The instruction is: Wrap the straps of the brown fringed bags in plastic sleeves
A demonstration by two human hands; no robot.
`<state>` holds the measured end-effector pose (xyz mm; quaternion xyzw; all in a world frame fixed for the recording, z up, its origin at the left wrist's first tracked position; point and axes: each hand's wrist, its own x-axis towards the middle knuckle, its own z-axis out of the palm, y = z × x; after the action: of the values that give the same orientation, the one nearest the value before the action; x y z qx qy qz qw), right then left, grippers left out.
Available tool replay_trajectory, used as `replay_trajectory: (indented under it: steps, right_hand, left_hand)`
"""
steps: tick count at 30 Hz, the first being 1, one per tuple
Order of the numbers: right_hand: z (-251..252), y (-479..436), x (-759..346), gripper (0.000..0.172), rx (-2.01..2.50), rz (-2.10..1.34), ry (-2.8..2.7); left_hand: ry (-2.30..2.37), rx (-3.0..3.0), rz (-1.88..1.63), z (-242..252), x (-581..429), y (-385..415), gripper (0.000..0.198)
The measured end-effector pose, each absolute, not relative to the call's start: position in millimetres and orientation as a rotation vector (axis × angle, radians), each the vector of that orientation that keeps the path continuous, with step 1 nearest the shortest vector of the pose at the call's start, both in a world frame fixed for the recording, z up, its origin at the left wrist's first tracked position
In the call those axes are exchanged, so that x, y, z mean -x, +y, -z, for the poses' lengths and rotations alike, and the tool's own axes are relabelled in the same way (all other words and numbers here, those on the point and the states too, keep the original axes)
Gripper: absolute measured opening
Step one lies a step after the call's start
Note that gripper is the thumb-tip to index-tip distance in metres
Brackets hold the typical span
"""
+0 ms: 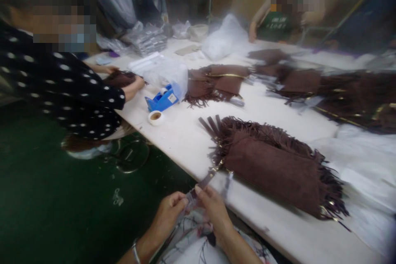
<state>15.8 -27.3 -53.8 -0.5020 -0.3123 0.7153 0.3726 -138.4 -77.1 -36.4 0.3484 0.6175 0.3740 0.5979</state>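
A brown fringed handbag [272, 169] lies on the table in front of me, its fringe spread along the far and right sides. From its left end a brown strap [206, 179] with gold-coloured metal fittings runs toward me over the table edge. My right hand [215, 208] is closed on this strap, thumb on top. Close beside it, my left hand [171, 210] pinches clear plastic wrap [191, 200] that lies around the strap. Part of the strap's lower end is hidden by my hands.
A blue tape dispenser [163, 98] and a roll of tape [155, 118] sit near the table's left edge. More brown fringed bags [216, 84] lie farther back. White plastic sheeting [368, 165] is at right. A co-worker in a dotted top [62, 78] handles a brown piece.
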Motion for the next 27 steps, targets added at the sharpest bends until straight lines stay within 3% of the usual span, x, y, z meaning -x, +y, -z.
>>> replay_trajectory:
  steps: [7,12,27]
  right_hand:
    - [45.6,-9.5,-27.2,0.045,1.409,-1.621,-0.456]
    - [50.7,-10.6,-27.9,0.038,1.420,-1.606,-0.399]
    - [44.0,-17.7,-48.3,0.039,1.531,-1.479,-0.875]
  left_hand:
    - [1.384,-0.895,-0.673,18.0,179.9,-71.5,0.028]
    - [1.322,-0.797,-0.715,23.7,167.9,-66.0,0.030]
    - [1.316,-0.767,-0.857,28.8,92.9,-19.9,0.038]
